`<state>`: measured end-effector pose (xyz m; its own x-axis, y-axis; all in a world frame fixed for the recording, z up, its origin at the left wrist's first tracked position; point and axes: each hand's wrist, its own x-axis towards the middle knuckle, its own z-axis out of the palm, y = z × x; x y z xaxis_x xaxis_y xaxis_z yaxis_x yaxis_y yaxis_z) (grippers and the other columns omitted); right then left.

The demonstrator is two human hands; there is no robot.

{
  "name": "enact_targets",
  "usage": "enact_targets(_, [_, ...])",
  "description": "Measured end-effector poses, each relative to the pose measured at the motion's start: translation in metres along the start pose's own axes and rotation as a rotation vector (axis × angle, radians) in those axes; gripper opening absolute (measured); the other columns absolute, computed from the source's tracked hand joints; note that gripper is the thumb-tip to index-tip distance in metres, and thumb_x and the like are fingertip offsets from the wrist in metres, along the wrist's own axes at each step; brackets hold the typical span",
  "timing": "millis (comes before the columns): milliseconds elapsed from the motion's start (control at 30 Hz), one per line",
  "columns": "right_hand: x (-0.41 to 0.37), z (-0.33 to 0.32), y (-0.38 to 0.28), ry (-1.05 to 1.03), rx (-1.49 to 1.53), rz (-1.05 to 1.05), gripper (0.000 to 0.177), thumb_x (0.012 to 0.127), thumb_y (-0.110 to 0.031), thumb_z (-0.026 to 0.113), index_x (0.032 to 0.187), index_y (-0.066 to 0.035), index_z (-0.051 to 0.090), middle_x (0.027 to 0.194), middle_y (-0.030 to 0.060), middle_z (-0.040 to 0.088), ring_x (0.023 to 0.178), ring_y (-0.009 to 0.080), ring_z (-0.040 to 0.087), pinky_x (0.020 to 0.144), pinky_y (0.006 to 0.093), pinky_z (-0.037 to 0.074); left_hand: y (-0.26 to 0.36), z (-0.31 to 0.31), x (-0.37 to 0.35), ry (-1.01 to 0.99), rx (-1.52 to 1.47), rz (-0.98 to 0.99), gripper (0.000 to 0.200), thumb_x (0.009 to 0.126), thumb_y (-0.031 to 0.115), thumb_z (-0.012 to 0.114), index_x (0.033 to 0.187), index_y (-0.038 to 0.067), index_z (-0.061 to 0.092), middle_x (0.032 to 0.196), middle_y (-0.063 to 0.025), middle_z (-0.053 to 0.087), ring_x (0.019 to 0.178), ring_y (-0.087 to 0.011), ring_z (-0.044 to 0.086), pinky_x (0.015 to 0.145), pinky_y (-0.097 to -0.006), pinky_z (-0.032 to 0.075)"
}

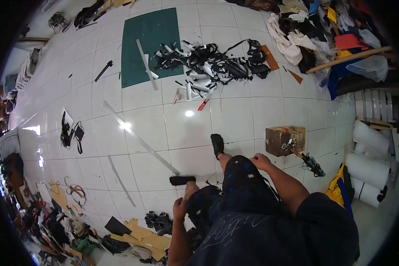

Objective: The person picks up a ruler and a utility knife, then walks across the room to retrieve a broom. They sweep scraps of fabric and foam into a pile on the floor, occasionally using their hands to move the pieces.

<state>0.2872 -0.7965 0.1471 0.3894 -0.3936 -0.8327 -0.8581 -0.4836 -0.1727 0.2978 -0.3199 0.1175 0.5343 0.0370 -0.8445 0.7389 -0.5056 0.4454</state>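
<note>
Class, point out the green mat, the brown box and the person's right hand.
Green mat (158,27), head view: bare upper part.
Brown box (276,144), head view: left part.
Right hand (262,162), head view: its middle.

We see our left hand (179,208) and right hand (262,161) below centre, scraps (232,68) and 1 mat (139,33) above, 1 box (277,142) at right.

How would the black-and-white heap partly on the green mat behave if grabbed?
The heap would probably sag and trail, since its black strips lie looped and bent. Loose white pieces around its edge would likely drop off or scatter.
</note>
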Motion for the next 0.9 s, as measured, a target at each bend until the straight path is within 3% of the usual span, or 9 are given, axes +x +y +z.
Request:
enact_targets(67, [0.017, -0.021, -0.017, 0.018, 0.005, 0.038, 0.041, 0.079, -0.04, 0.057, 0.095, -0.002, 0.058, 0.09, 0.0156, 0.062, 0.086, 0.0293, 0.059, 0.075, 0.0372, 0.046, 0.089, 0.016, -0.031, -0.047, 0.04, -0.032, 0.043, 0.081, 0.026, 0.061, 0.106, -0.009, 0.053, 0.099, -0.0176, 0.06, 0.093, -0.0216, 0.056, 0.082, -0.0308, 0.043])
enact_targets(167, [0.063, -0.019, -0.027, 0.072, -0.078, -0.089, 0.039, 0.079, -0.041, 0.056, 0.09, -0.004, 0.058, 0.086, 0.0145, 0.062, 0.084, 0.0306, 0.059, 0.073, 0.0386, 0.046, 0.126, 0.024, -0.019, 0.024, -0.051, 0.002, 0.045, 0.081, 0.026, 0.061, 0.108, -0.009, 0.052, 0.102, -0.0187, 0.058, 0.094, -0.0228, 0.056, 0.082, -0.0313, 0.043])
enact_targets(267, [0.08, -0.02, -0.073, 0.037, -0.058, -0.105, 0.04, 0.079, -0.043, 0.055, 0.09, -0.005, 0.058, 0.085, 0.0143, 0.062, 0.083, 0.0308, 0.059, 0.073, 0.0391, 0.046, 0.127, 0.02, 0.022, -0.004, -0.158, 0.079, 0.046, 0.082, 0.027, 0.06, 0.111, -0.008, 0.051, 0.106, -0.0188, 0.057, 0.097, -0.0241, 0.055, 0.084, -0.0317, 0.042])
enact_targets(533, [0.118, 0.005, -0.191, 0.031, 0.009, -0.112, 0.037, 0.079, -0.042, 0.056, 0.091, -0.007, 0.058, 0.088, 0.0133, 0.063, 0.085, 0.0294, 0.06, 0.073, 0.0375, 0.046, 0.156, -0.002, 0.102, -0.027, 0.076, 0.013, 0.044, 0.08, 0.031, 0.061, 0.108, -0.003, 0.055, 0.099, -0.0189, 0.061, 0.093, -0.0272, 0.059, 0.081, -0.0339, 0.045])
enact_targets(700, [0.207, 0.043, -0.223, -0.007, -0.031, -0.071, 0.039, 0.078, -0.041, 0.059, 0.088, -0.004, 0.057, 0.087, 0.0124, 0.063, 0.082, 0.0274, 0.06, 0.073, 0.0361, 0.046, 0.139, 0.012, 0.149, -0.125, 0.159, -0.018, 0.047, 0.078, 0.034, 0.061, 0.108, -0.002, 0.055, 0.097, -0.0187, 0.062, 0.091, -0.0271, 0.061, 0.077, -0.0347, 0.047])
enact_targets(800, [0.268, 0.071, -0.243, -0.03, -0.121, -0.081, 0.039, 0.078, -0.041, 0.059, 0.086, -0.004, 0.057, 0.085, 0.0121, 0.063, 0.082, 0.0271, 0.061, 0.072, 0.0362, 0.046, 0.125, 0.019, 0.192, -0.182, 0.12, -0.171, 0.049, 0.079, 0.034, 0.06, 0.11, -0.003, 0.054, 0.098, -0.0193, 0.061, 0.087, -0.0265, 0.062, 0.073, -0.0335, 0.049])
enact_targets(900, [0.345, 0.105, -0.246, -0.042, -0.16, -0.105, 0.039, 0.076, -0.042, 0.06, 0.085, -0.005, 0.059, 0.085, 0.0132, 0.063, 0.082, 0.0287, 0.06, 0.073, 0.0358, 0.046, 0.135, 0.02, 0.244, -0.084, 0.023, -0.192, 0.046, 0.08, 0.031, 0.06, 0.11, -0.003, 0.053, 0.092, -0.0164, 0.061, 0.081, -0.0235, 0.062, 0.066, -0.0319, 0.05])
